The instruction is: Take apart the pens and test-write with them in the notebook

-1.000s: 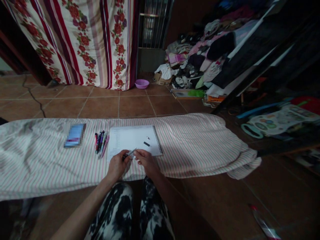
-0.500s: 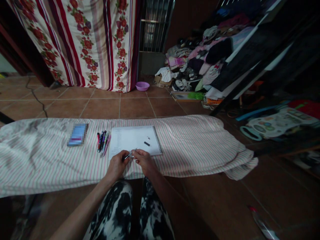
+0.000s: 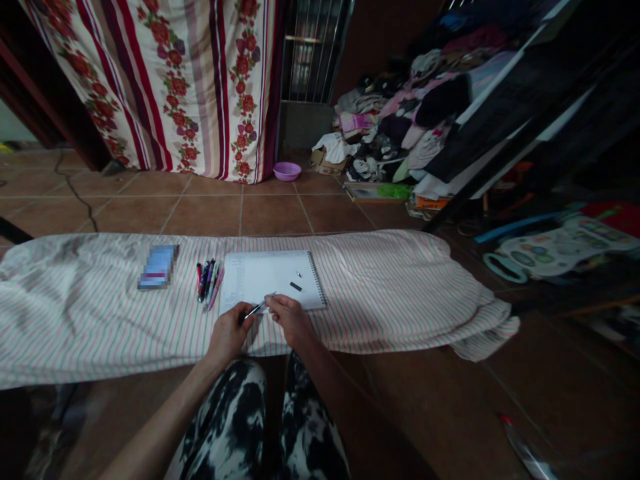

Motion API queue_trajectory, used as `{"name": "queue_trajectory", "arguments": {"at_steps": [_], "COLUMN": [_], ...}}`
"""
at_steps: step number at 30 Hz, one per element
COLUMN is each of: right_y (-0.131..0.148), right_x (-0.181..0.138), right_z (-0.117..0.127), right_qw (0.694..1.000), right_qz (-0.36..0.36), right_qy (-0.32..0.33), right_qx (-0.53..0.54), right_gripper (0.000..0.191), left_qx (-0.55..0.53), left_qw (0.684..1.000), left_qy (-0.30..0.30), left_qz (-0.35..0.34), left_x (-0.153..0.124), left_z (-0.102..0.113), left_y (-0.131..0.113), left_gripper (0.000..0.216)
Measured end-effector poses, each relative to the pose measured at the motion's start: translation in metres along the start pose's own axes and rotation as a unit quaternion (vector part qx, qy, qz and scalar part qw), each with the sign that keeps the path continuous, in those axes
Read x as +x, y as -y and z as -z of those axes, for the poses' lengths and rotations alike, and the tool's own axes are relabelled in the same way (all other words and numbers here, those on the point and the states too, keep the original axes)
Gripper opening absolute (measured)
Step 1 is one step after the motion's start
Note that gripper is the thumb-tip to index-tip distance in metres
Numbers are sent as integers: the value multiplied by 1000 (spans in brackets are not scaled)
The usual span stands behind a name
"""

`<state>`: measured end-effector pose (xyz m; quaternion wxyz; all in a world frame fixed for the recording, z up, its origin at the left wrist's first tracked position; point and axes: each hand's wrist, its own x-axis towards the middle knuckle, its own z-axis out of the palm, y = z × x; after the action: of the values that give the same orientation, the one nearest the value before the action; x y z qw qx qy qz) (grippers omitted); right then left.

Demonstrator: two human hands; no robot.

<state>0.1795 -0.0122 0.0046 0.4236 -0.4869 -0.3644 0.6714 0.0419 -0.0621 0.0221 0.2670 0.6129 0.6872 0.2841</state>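
Note:
A dark, slim pen [image 3: 257, 309] is held between both hands over the near edge of a spiral notebook [image 3: 265, 270]. My left hand [image 3: 230, 331] is closed around its dark lower end. The fingertips of my right hand [image 3: 290, 317] pinch at its upper, thinner end; that end is partly hidden by the fingers. On the notebook page lie a short black piece [image 3: 295, 287] and a tiny silvery piece [image 3: 299, 274], too small to name for sure. To the left of the notebook, several pens [image 3: 209, 285] lie side by side in a bunch.
A phone [image 3: 158, 267] with a blurred screen lies on the striped cloth [image 3: 380, 293] covering the low bench. Beyond are a floral curtain [image 3: 200, 87], a purple basin [image 3: 287, 171] and a heap of clothes [image 3: 395, 120]. A bottle [image 3: 527, 447] lies on the floor at right.
My left hand has drawn slightly down and left, so more of the pen shows between my hands. The whole view has shifted a little.

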Motion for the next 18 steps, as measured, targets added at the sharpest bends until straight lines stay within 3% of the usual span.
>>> {"name": "queue_trajectory", "arguments": {"at_steps": [18], "right_y": [5], "right_x": [-3], "right_z": [-2], "right_qw": [1000], "right_qz": [8], "right_qy": [-2], "right_qx": [9], "right_gripper": [27], "left_qx": [-11], "left_qw": [1000], "left_qy": [-19], "left_qz": [-4], "left_x": [0], "left_z": [-2], "left_y": [0], "left_gripper": [21]}}
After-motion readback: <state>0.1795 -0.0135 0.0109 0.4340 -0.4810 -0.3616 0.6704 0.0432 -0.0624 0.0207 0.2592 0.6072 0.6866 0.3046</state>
